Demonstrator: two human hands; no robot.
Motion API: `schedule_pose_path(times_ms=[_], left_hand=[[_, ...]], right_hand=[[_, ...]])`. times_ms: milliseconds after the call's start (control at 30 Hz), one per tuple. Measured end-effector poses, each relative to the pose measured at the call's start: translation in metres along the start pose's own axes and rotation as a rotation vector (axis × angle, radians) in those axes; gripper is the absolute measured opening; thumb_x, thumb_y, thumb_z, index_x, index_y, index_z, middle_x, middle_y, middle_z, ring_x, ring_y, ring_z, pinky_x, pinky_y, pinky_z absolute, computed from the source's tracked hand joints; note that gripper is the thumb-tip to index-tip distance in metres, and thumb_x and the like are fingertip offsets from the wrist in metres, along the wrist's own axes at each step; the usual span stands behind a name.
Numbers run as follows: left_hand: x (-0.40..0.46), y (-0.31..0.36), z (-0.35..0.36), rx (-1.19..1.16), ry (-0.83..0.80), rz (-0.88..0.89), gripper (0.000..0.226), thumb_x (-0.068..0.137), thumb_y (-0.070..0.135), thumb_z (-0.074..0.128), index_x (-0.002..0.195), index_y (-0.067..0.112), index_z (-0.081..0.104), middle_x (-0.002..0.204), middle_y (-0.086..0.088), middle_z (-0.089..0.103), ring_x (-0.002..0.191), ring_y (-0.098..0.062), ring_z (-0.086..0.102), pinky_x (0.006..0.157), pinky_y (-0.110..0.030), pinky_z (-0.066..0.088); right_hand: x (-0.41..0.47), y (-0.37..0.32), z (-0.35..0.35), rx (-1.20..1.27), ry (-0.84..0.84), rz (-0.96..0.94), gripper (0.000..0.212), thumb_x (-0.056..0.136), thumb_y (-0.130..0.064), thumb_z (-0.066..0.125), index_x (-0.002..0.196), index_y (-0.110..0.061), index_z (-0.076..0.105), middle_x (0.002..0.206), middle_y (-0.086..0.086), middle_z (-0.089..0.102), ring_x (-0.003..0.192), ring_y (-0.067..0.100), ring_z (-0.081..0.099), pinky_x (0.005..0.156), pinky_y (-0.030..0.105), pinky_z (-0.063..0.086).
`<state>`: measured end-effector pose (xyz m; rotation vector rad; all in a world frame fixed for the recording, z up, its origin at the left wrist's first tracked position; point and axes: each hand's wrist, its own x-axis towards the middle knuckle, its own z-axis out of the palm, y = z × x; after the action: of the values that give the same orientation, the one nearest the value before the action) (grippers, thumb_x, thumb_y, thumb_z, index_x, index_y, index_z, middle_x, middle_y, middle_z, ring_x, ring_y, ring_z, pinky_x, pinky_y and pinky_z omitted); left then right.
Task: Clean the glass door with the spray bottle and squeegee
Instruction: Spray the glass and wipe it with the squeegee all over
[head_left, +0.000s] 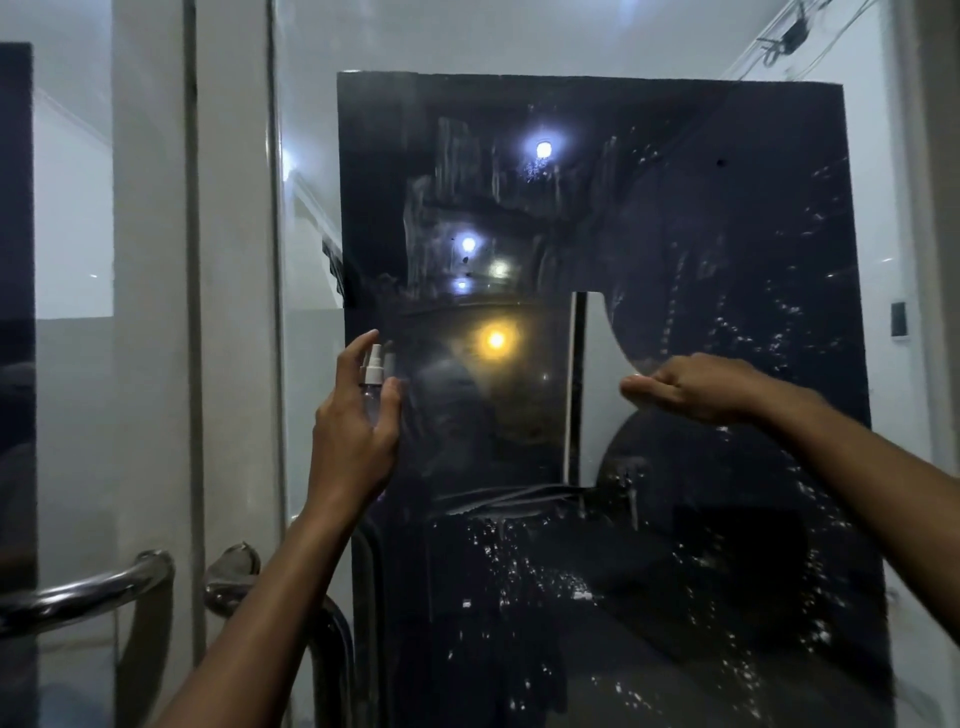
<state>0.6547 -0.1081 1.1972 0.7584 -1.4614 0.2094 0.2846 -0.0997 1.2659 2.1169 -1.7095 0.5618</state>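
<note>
Before the glass door, spray bottle stands upright.

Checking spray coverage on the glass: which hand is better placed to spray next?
Left. The left hand already grips the spray bottle, raised near the glass door; the right hand holds no bottle.
</note>
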Motion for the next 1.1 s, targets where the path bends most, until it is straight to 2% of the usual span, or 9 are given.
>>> schedule_pose_path(times_ms=[67, 200, 333, 400, 467, 533, 667, 767, 1100], left_hand=[[0.000, 0.000, -0.002, 0.000, -0.005, 0.011, 0.046, 0.103, 0.033, 0.050, 0.146, 0.039, 0.036, 0.091, -0.001, 0.063, 0.070, -0.012, 0.060, 0.059, -0.026, 0.042], [0.004, 0.001, -0.006, -0.001, -0.009, 0.031, 0.047, 0.102, 0.034, 0.049, 0.146, 0.038, 0.036, 0.091, 0.000, 0.062, 0.069, -0.011, 0.059, 0.058, -0.027, 0.042], [0.018, 0.011, 0.000, 0.015, 0.009, 0.060, 0.047, 0.102, 0.032, 0.050, 0.146, 0.038, 0.037, 0.095, 0.003, 0.062, 0.068, -0.007, 0.058, 0.059, -0.026, 0.040], [0.030, 0.017, 0.005, 0.020, 0.014, 0.073, 0.048, 0.102, 0.031, 0.051, 0.147, 0.040, 0.037, 0.095, 0.003, 0.064, 0.069, -0.009, 0.059, 0.060, -0.027, 0.040], [0.045, 0.025, 0.009, 0.018, 0.008, 0.101, 0.048, 0.103, 0.030, 0.051, 0.147, 0.041, 0.036, 0.089, 0.003, 0.064, 0.068, -0.010, 0.058, 0.059, -0.027, 0.040], [0.060, 0.034, 0.013, 0.014, 0.002, 0.131, 0.048, 0.103, 0.030, 0.051, 0.146, 0.041, 0.036, 0.097, 0.002, 0.065, 0.071, -0.013, 0.060, 0.063, -0.029, 0.043], [0.086, 0.049, 0.020, 0.024, 0.018, 0.158, 0.043, 0.103, 0.027, 0.052, 0.143, 0.035, 0.038, 0.101, -0.003, 0.067, 0.078, -0.020, 0.064, 0.070, -0.039, 0.052], [0.103, 0.058, 0.027, 0.035, 0.043, 0.216, 0.039, 0.103, 0.024, 0.052, 0.139, 0.031, 0.038, 0.092, -0.001, 0.065, 0.072, -0.010, 0.061, 0.064, -0.035, 0.049], [0.119, 0.057, 0.039, 0.055, 0.085, 0.224, 0.038, 0.102, 0.024, 0.053, 0.137, 0.028, 0.042, 0.090, 0.003, 0.060, 0.071, -0.018, 0.054, 0.065, -0.032, 0.039]], right_hand=[[-0.014, 0.020, 0.000, 0.008, -0.011, 0.053, 0.059, 0.077, -0.088, 0.018, 0.069, -0.048, 0.061, 0.089, -0.014, 0.064, 0.086, 0.017, 0.058, 0.075, 0.032, 0.044], [-0.040, 0.061, -0.005, 0.011, 0.015, 0.181, 0.070, 0.083, -0.082, 0.021, 0.104, -0.039, 0.073, 0.120, -0.003, 0.071, 0.106, 0.021, 0.064, 0.086, 0.037, 0.047], [-0.055, 0.070, -0.010, 0.134, 0.104, 0.210, 0.060, 0.077, -0.083, 0.025, 0.065, -0.043, 0.067, 0.071, -0.018, 0.069, 0.070, 0.009, 0.061, 0.072, 0.036, 0.050], [-0.052, 0.059, -0.011, 0.265, 0.198, 0.171, 0.067, 0.081, -0.079, 0.032, 0.051, -0.025, 0.059, 0.050, -0.013, 0.058, 0.052, 0.010, 0.055, 0.065, 0.035, 0.046], [-0.046, 0.045, -0.014, 0.410, 0.271, 0.111, 0.070, 0.087, -0.071, 0.037, 0.055, -0.013, 0.062, 0.053, -0.002, 0.062, 0.054, 0.014, 0.060, 0.070, 0.038, 0.049], [-0.037, 0.026, -0.020, 0.524, 0.339, 0.096, 0.064, 0.091, -0.066, 0.039, 0.058, -0.021, 0.069, 0.056, -0.005, 0.066, 0.060, 0.012, 0.064, 0.071, 0.035, 0.049], [-0.016, -0.013, -0.025, 0.729, 0.357, 0.089, 0.060, 0.099, -0.060, 0.037, 0.059, -0.019, 0.055, 0.050, -0.005, 0.052, 0.043, 0.008, 0.046, 0.053, 0.027, 0.037], [-0.003, -0.033, -0.027, 0.952, 0.327, 0.059, 0.055, 0.102, -0.057, 0.039, 0.064, -0.019, 0.052, 0.050, -0.004, 0.045, 0.040, 0.011, 0.036, 0.043, 0.023, 0.031], [0.007, -0.043, -0.029, 1.131, 0.373, 0.062, 0.054, 0.101, -0.059, 0.040, 0.066, -0.019, 0.049, 0.050, -0.005, 0.040, 0.041, 0.009, 0.036, 0.042, 0.023, 0.033]])
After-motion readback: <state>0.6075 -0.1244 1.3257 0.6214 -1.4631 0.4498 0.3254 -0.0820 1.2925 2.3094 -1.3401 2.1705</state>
